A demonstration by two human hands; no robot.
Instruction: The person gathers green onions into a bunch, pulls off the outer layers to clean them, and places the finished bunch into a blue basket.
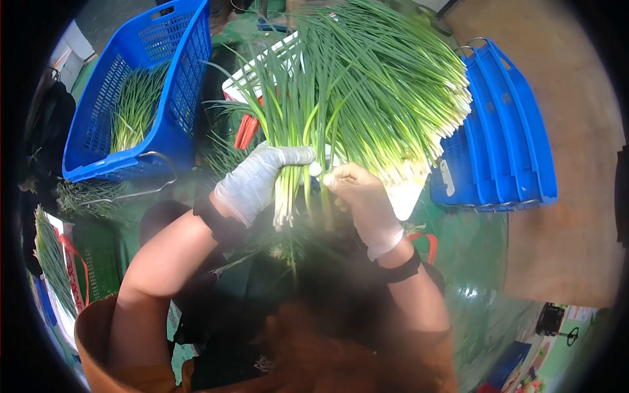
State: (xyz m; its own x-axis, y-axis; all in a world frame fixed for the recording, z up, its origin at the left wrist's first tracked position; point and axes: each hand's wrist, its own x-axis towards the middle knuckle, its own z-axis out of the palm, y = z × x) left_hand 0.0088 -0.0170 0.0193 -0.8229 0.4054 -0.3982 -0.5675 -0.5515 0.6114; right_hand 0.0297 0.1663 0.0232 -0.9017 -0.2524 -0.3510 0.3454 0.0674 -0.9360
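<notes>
My left hand [259,175], in a pale thin glove, is wrapped round a small bunch of green onions [284,196], with the white root ends pointing down toward me. Close beside it, my gloved right hand [364,203] is pinched on a green onion stalk at the bunch's right edge; its fingertips partly hide the hold. Just beyond both hands lies a large heap of green onions [393,85], leaves away from me and white ends to the right. Red strips [246,132] hang by the white box [237,84] under the heap.
A blue crate [183,98] at the upper left holds more green onions [134,111]. Stacked blue crates [504,131] stand at the right. Loose greens [85,198] lie on the green floor at the left, near a metal crate handle [154,190].
</notes>
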